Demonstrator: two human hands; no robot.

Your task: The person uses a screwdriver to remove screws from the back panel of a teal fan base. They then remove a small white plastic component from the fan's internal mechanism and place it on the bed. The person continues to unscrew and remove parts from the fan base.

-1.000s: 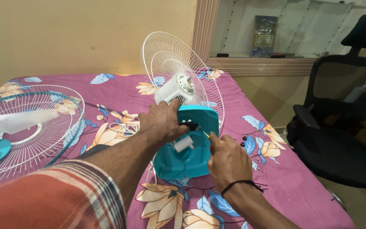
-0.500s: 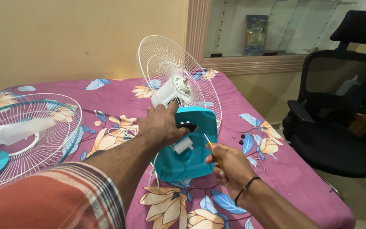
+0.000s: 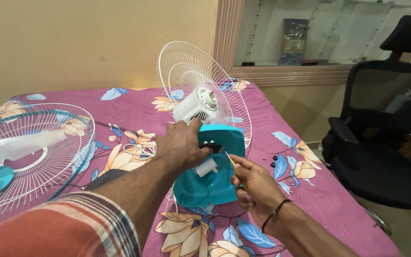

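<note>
Teal plastic is what we see first from the head camera: one fan base [image 3: 211, 178] lying on the purple flowered bed [image 3: 134, 104]. We count two white wire fan guards, one [image 3: 193, 93] standing behind the base and one [image 3: 29, 152] flat at our left. Our left hand [image 3: 182, 145] rests half open on the base, its fingers curled over the top. Our right hand [image 3: 255, 188] is closed around one thin yellow screwdriver [image 3: 232, 162], whose tip touches the base. One black chair [image 3: 386, 138] stands beside the bed.

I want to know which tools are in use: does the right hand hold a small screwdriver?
Yes, the right hand holds a thin yellow-handled screwdriver, its tip pointing at the teal fan base.
</note>
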